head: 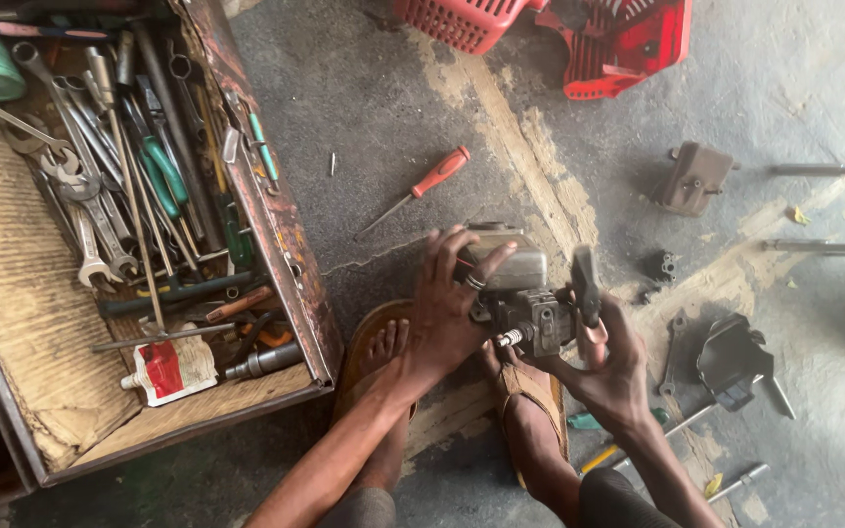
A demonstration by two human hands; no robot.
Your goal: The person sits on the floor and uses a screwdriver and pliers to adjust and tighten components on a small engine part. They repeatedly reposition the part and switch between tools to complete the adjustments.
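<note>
My left hand (447, 303) grips a small grey metal engine (512, 284) from its left side, fingers spread over the rounded top. A ring shows on one finger. My right hand (610, 370) is closed around a hammer (586, 288) with a dark head, held upright against the engine's right side. The engine rests low over my sandalled feet (383, 352) on the concrete floor. A spark plug end sticks out of the engine's underside.
A rusty open toolbox (276, 225) full of spanners, pliers and screwdrivers stands at the left. A red-handled screwdriver (422, 184) lies on the floor ahead. Red plastic covers (599, 44) sit at the top, and loose engine parts (693, 178) and a dark bracket (731, 357) lie at the right.
</note>
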